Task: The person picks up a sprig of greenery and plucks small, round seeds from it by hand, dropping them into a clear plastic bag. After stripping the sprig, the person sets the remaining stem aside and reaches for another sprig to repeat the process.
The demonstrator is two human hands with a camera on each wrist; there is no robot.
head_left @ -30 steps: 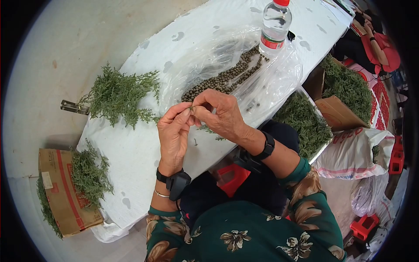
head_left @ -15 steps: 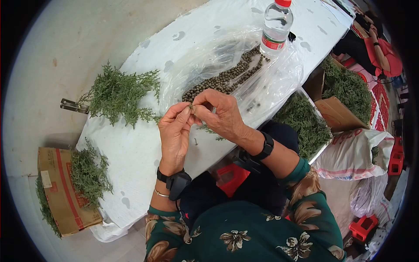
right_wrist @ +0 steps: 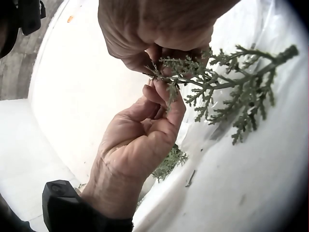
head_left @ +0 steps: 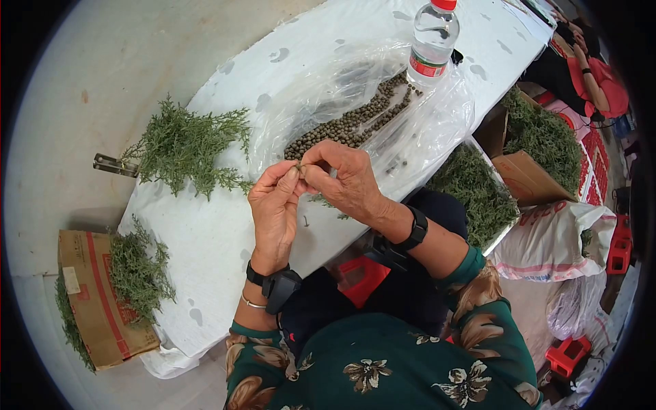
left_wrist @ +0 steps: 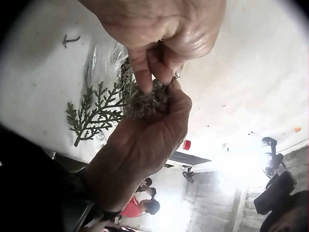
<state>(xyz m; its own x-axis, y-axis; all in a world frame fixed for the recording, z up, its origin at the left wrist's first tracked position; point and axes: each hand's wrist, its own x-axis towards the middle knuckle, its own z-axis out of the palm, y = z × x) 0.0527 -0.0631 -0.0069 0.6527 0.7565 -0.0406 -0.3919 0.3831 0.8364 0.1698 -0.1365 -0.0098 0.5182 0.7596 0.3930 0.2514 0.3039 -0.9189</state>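
Above the white table, my left hand point(head_left: 275, 205) and right hand point(head_left: 345, 179) meet at the fingertips. Thumb and finger of each hand pinch the fine tip of a green conifer sprig point(right_wrist: 231, 84). From there the sprig's branched stem runs out below the right palm, also seen in the left wrist view point(left_wrist: 96, 113). A tiny brownish bit shows between the fingertips in the head view, too small to make out. Just beyond the hands, many small round brown beads point(head_left: 342, 130) lie on a clear plastic bag point(head_left: 441, 113).
A water bottle point(head_left: 434, 44) stands on the bag. Loose greenery point(head_left: 188, 147) lies at the table's left, by a cardboard box point(head_left: 102, 301). Cartons of greenery point(head_left: 471, 191) and a white sack point(head_left: 547, 239) stand right; another person point(head_left: 598, 82) sits beyond.
Almost nothing differs. Both hands stay together at the same spot, with only slight movement of the fingertips.
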